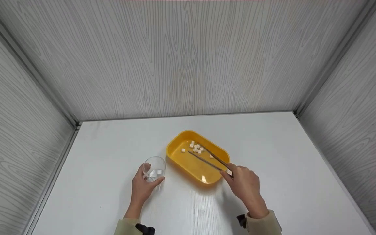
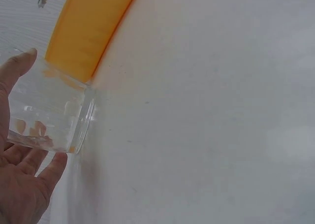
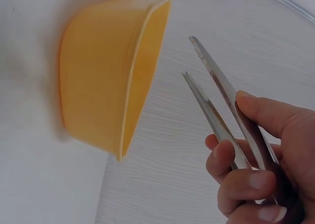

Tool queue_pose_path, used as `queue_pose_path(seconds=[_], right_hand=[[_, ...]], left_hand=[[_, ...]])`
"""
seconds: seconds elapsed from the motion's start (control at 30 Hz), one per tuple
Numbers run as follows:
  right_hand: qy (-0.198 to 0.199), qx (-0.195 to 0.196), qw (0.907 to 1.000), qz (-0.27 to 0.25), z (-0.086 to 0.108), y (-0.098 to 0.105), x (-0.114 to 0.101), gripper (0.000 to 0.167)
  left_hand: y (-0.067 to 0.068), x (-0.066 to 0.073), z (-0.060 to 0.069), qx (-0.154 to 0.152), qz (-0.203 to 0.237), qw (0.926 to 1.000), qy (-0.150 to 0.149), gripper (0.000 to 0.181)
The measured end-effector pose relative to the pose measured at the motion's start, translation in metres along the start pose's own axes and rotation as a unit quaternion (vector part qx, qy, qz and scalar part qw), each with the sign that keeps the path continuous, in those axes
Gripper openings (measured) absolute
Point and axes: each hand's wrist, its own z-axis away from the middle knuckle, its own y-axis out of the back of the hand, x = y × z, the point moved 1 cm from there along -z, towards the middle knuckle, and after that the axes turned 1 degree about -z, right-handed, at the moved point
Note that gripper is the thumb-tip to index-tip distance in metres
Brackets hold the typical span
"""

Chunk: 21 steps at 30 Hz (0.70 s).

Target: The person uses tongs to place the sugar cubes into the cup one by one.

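My left hand (image 1: 142, 187) grips a clear glass (image 1: 154, 167) with a white cube (image 1: 159, 171) inside; the left wrist view shows thumb and fingers around the glass (image 2: 49, 106). In my right hand (image 1: 245, 184) are metal tweezers (image 1: 207, 161), their two arms apart, over a yellow tray (image 1: 191, 164). Several white cubes (image 1: 195, 150) lie mostly toward the tray's far end. Between the tips in the right wrist view, the tweezers (image 3: 229, 93) hold nothing; my right hand (image 3: 266, 170) curls around their rear part.
The white table (image 1: 289, 169) runs back to a grey wood-patterned wall (image 1: 188, 65), with further panels (image 1: 21, 130) at the left and right sides. The yellow tray stands right beside the glass.
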Motion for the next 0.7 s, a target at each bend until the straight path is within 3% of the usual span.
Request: queue_pose_path(seconds=[0.27, 0.7], right_hand=[[-0.039, -0.002, 0.9991, 0.018, 0.005, 0.0, 0.016, 0.033], [-0.053, -0.026, 0.9965, 0.059, 0.005, -0.001, 0.023, 0.031]], left_hand=[[0.0, -0.001, 0.001, -0.001, -0.001, 1.0, -0.003, 0.09], [-0.001, 0.0, 0.001, -0.005, -0.004, 0.9998, 0.021, 0.095]])
